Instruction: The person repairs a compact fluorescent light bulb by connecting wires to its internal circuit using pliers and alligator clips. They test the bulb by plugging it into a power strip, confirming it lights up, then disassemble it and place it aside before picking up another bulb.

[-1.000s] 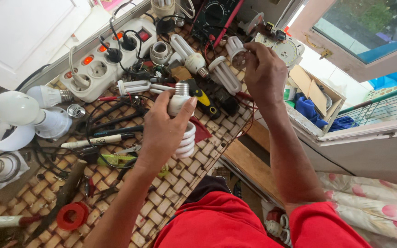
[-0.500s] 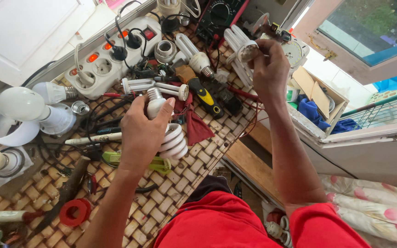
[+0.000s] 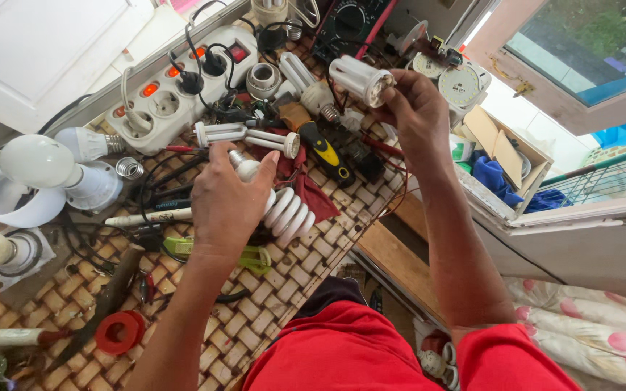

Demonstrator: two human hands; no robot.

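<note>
My left hand (image 3: 227, 199) grips a white spiral lamp (image 3: 284, 211) by its base, with the spiral tubes pointing toward me over the woven tabletop (image 3: 269, 286). My right hand (image 3: 416, 116) holds up a white tube lamp (image 3: 360, 78) by its open lower end, above the table's far right corner. Two more tube lamps (image 3: 244, 136) lie flat just beyond my left hand, next to a black and yellow screwdriver (image 3: 324, 153) and a red cloth (image 3: 304, 185).
A white power strip (image 3: 182, 83) with black plugs lies at the back. Round white bulbs (image 3: 45, 165) stand at the left, a red tape roll (image 3: 119, 331) near the front. A cardboard box (image 3: 505, 148) and blue cloth sit on the window sill at the right.
My left hand has brought the spiral lamp nearer to me and lower. My right hand has lifted the tube lamp and turned it so its end faces my fingers.
</note>
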